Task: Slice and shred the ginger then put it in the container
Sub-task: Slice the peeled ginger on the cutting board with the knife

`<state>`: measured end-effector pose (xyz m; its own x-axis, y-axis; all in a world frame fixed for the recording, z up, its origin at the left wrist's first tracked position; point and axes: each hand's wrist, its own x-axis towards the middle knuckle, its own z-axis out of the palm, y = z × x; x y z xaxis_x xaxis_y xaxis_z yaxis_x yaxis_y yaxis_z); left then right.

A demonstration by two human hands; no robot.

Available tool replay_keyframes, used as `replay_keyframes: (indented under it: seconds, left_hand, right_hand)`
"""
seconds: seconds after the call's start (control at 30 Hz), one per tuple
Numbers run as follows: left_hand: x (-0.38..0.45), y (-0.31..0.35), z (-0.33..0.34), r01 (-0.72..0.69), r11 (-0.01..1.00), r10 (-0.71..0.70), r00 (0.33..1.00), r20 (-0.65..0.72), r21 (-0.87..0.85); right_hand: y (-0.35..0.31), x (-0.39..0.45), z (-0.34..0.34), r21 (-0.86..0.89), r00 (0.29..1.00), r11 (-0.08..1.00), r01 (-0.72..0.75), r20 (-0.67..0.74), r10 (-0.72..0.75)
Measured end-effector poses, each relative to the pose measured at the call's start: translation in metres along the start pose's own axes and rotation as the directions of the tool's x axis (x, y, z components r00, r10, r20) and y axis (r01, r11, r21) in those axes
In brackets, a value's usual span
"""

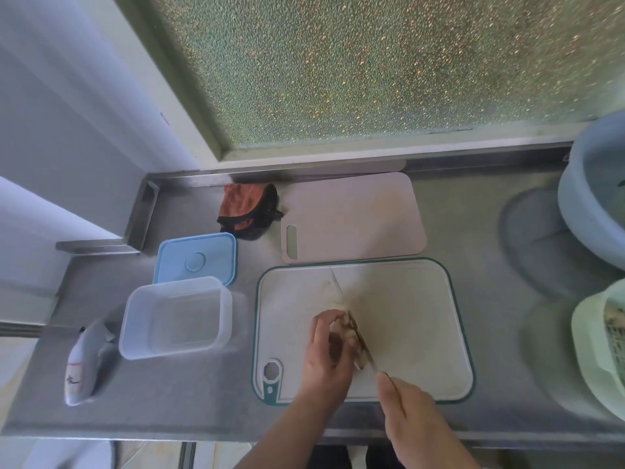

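A stainless steel counter (203, 394) runs across the frame below a frosted glass window (372, 62). At the lower left lies a small fish-shaped object (84, 363); right of it stands a clear plastic container (176, 316), nothing visible inside, with its blue lid (196, 258) just behind and an orange-and-black cloth (248, 211) farther back. A pale cutting board (351, 218) lies above the white green-edged cutting board (422, 326). There the left hand (326, 353), fingers curled, holds down the ginger (348, 330) against the knife (355, 319), whose handle the right hand (412, 414) grips. At the right edge sit a blue basin (588, 211) and a green colander (598, 350), contents unclear.
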<state>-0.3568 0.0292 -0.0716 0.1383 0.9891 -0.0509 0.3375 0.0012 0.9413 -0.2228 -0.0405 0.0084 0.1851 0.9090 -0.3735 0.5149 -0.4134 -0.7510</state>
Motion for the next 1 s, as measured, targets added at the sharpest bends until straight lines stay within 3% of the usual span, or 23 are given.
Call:
replay_keyframes:
  seconds: [0.03, 0.1, 0.2, 0.23, 0.33, 0.47, 0.53, 0.6, 0.7, 0.83, 1.0]
  left_hand:
    - [0.0, 0.0, 0.0, -0.004, 1.0, 0.004, 1.0, 0.004, 0.006]
    - [0.0, -0.001, 0.0, -0.011, 1.0, 0.011, 1.0, 0.004, 0.01]
    - [0.0, -0.003, -0.001, -0.015, 1.0, 0.015, 1.0, -0.002, 0.008]
    - [0.0, -0.004, -0.001, -0.017, 1.0, 0.017, 1.0, 0.003, 0.011]
    - [0.0, -0.004, -0.001, -0.013, 1.0, 0.013, 1.0, 0.015, 0.004]
    - [0.004, -0.004, -0.003, -0.003, 1.0, 0.003, 0.999, 0.035, -0.002]
    - [0.003, -0.004, -0.005, -0.007, 1.0, 0.008, 1.0, 0.028, -0.023]
    - [0.003, -0.005, -0.006, -0.017, 0.999, 0.018, 1.0, 0.022, -0.038]
    - [0.003, -0.006, -0.004, -0.005, 0.999, 0.007, 0.999, 0.036, -0.046]
    - [0.002, -0.006, -0.004, 0.013, 0.997, -0.01, 0.999, 0.043, -0.071]
    - [0.0, -0.01, -0.005, 0.023, 0.998, -0.019, 0.997, 0.071, -0.066]
  right_hand:
    - [0.005, 0.006, 0.002, 0.011, 0.999, 1.0, 0.008, -0.04, -0.008]
    - [0.0, 0.003, 0.005, -0.017, 0.999, 0.999, -0.035, 0.014, 0.035]
    - [0.013, -0.012, 0.011, -0.18, 0.994, 0.978, 0.107, 0.001, -0.109]
    - [0.014, -0.01, 0.009, -0.174, 0.997, 0.983, 0.066, -0.023, -0.071]
    - [0.0, 0.001, 0.012, -0.067, 0.98, 0.988, -0.14, 0.134, 0.148]
    - [0.003, 0.005, 0.01, -0.054, 0.962, 0.977, -0.204, 0.172, 0.211]
    - [0.023, -0.009, 0.014, -0.076, 0.907, 0.949, -0.305, 0.279, 0.314]
    - [0.034, -0.015, 0.019, -0.069, 0.89, 0.95, -0.304, 0.334, 0.309]
    - [0.018, -0.007, 0.015, 0.006, 0.951, 0.964, -0.267, 0.16, 0.263]
    - [0.014, 0.002, 0.015, -0.08, 0.976, 0.983, -0.166, 0.128, 0.176]
    - [0.018, -0.007, 0.005, 0.119, 0.976, 0.97, -0.214, 0.056, 0.209]
